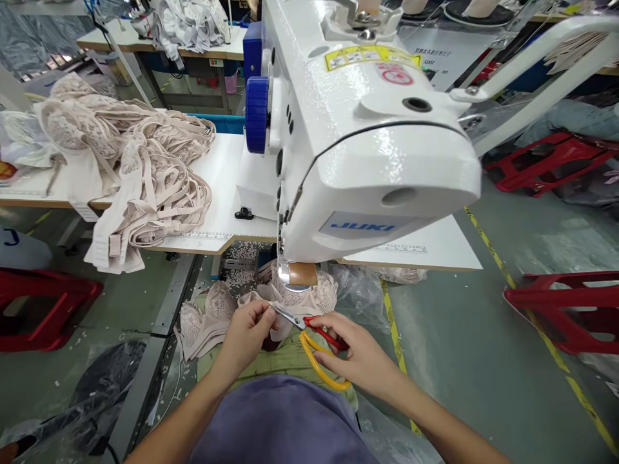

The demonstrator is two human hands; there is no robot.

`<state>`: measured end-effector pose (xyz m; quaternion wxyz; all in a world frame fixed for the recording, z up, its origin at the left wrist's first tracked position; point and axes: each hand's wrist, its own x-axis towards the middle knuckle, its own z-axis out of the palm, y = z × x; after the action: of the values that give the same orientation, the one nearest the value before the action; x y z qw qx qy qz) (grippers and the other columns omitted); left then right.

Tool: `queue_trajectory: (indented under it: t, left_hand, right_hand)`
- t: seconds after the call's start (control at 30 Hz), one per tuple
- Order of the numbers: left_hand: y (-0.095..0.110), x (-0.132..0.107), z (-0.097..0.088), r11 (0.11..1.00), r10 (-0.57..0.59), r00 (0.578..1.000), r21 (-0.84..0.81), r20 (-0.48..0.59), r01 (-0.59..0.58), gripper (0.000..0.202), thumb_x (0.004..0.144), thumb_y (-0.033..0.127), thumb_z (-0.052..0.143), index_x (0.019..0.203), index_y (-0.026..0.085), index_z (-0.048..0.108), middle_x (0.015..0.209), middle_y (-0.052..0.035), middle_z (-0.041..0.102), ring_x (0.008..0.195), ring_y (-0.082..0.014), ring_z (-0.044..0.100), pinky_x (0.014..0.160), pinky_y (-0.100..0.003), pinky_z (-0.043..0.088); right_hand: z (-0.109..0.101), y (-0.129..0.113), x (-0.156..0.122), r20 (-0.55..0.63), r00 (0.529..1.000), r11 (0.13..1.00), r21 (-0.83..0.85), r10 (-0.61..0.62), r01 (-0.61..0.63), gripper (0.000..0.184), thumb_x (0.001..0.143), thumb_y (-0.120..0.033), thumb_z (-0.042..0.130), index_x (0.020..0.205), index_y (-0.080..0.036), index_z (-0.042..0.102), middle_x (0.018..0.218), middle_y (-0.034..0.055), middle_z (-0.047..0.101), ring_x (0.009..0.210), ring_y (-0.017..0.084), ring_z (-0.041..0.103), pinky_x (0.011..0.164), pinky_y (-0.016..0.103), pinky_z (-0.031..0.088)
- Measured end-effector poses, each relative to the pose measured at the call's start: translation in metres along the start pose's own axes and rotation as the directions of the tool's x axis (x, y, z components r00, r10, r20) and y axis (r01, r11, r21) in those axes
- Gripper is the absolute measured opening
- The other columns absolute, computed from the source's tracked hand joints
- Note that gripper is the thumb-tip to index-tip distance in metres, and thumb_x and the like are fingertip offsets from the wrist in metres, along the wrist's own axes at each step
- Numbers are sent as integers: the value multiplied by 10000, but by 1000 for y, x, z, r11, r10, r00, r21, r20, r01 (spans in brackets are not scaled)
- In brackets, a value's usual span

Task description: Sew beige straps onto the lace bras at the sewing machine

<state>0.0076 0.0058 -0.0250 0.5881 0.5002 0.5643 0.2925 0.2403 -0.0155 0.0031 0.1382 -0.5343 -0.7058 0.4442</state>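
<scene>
White worktable (225, 161), left to centre of frame: sewing machine (387, 154) stands on it, centre. Heap of beige lace garments (162, 164) on the left part, some hanging over the front edge. Small black fitting (244, 213) just beside machine base. Rear table (99, 40), upper left: pile of white cloth (193, 26). Green floor (445, 322): red stools (570, 306) at left and right; yellow-and-black tape (394, 316), right; pale scraps scattered, lower left.

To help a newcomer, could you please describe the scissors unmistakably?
Find the white JUKI sewing machine. Below it in the picture, the right hand holds the scissors. One red and one yellow handle set them apart from the beige lace garments.
</scene>
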Motion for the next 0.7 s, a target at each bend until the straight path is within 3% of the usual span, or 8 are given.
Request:
queue_trajectory:
  t: [0.17,0.43,0.7]
  left_hand:
    - [1,2,1,1000,-11,1000,19,9,11,316,892,391,501,673,182,591,623,4,561,544,-119,424,522,-235,298]
    - [0,1,1,998,-12,999,60,30,10,315,912,380,481,693,184,596,662,-3,571,597,-138,467,562,-245,334]
    - [2,1,3,999,-28,999,35,20,27,330,902,408,493,678,184,584,643,3,563,568,-129,447,547,-241,327]
  right_hand:
    - [-4,0,-1,13,999,999,-37,-39,40,413,754,-234,642,1163,-239,583,968,56,633,712,165,578,625,280,474]
    - [-10,8,1,65,996,998,-33,60,-58,331,862,-378,604,1179,-281,604,1070,50,641,765,169,603,620,274,472]
    - [-8,8,2,38,998,999,-17,43,-42,315,851,-358,629,1151,-261,629,1006,59,658,760,177,624,603,268,478]
